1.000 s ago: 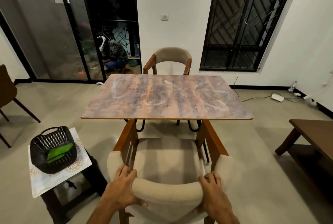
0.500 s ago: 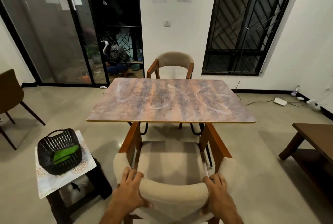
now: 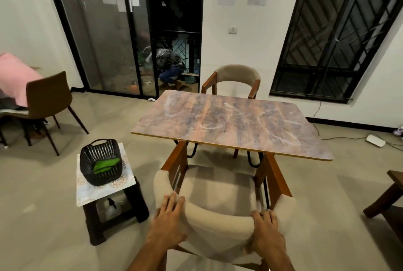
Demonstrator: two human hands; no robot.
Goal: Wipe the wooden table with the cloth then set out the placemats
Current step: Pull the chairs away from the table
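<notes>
Pale-floored dining rm, white walls, night outside. Nearest, at btm of view: left hand (image 3: 169, 220) and right hand (image 3: 267, 230), both wrapped over the padded top rail of a beige armchair (image 3: 218, 225), gripping it, nothing else held. Just left of that, on a dark stool (image 3: 96, 231): patterned mat (image 3: 87, 194), prob. the placemats, w/ a black basket (image 3: 96, 153) standing on it and a green cloth (image 3: 106, 165) folded inside. Beyond the armchair: wooden table (image 3: 235, 127), top streaked w/ whitish smears. Farther back: second armchair (image 3: 237, 72) at the far edge, brown chair (image 3: 49, 94) at left w/ pink fabric (image 3: 15, 74) behind, glass sliding door, barred window, a person (image 3: 169, 63) crouched outside. Handling, as a guess: cloth light, soft, floppy, so best pinched at a fold and lifted straight out of the basket; mat thin and bendy, so basket off first, then taken by an edge. Hard to tell: whether one mat or a stack, how deep the cloth sits; left hand motion-blurred; forearms and low table (image 3: 390, 205) at right cut off by the frame.
</notes>
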